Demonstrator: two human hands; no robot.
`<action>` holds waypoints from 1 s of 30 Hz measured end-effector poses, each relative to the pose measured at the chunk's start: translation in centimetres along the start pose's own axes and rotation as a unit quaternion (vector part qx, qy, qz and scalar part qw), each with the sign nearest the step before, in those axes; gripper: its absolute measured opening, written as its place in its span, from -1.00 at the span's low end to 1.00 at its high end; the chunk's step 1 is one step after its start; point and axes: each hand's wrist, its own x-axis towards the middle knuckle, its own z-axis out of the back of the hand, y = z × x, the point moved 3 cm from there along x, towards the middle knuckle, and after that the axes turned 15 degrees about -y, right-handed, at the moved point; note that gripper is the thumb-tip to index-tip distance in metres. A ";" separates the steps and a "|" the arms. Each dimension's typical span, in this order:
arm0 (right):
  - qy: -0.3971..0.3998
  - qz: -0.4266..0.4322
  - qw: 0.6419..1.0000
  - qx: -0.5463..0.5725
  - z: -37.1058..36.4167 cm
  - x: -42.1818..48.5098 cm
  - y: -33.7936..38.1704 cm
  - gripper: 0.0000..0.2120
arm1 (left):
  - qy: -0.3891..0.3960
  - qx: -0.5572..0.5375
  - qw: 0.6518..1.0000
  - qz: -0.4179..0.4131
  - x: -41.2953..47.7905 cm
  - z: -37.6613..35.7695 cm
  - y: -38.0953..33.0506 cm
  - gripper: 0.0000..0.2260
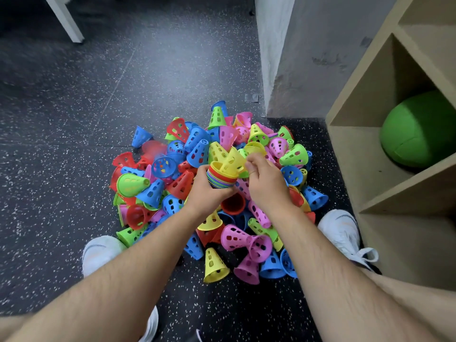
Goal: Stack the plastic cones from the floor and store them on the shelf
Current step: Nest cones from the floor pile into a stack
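While your right hand (pixel 267 180) pinches a yellow perforated plastic cone (pixel 233 160) just above the centre of the frame, its fingertips are bunched together and clamped on the cone's wall. The cone is tilted and touches the top of the nested stack of multicoloured plastic cones (pixel 220 180), but it doesn't look seated yet. Your left hand (pixel 209 193) is wrapped around that stack from below, fingers curled round it, so only the band of coloured rims shows above your grip.

You appear to be in the stacking step, adding one more cone. The task looks early, because the loose pile of red, blue, green, pink and yellow cones (pixel 177 183) spreads across the middle of the frame beneath both hands, on the dark speckled floor (pixel 74 119). Next, you'll likely need to straighten the yellow cone so it lines up with the stack, then press it down until it nests. If it goes on crooked it may jam.

Both wrists meet over the pile, and your bare forearms run down to the lower corners of the frame. The beige wooden cubby shelf (pixel 370 169) stands at the right edge, beside the pile, with a green ball (pixel 417 129) in one compartment.
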 end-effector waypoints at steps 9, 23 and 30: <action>0.120 -0.060 0.990 0.043 -2.2 -1.4 0.8 -0.79 | -0.001 -0.007 1.000 -0.003 0.5 1.0 0.5 -0.40; 0.055 -0.040 0.987 -0.144 -4.2 0.4 -2.2 -0.61 | 0.010 0.043 0.998 -0.034 1.3 -0.3 1.6 -0.38; -0.028 -0.015 0.994 -0.101 -3.8 1.7 -2.3 -0.58 | 0.001 0.030 0.999 -0.031 1.7 -0.3 1.8 -0.37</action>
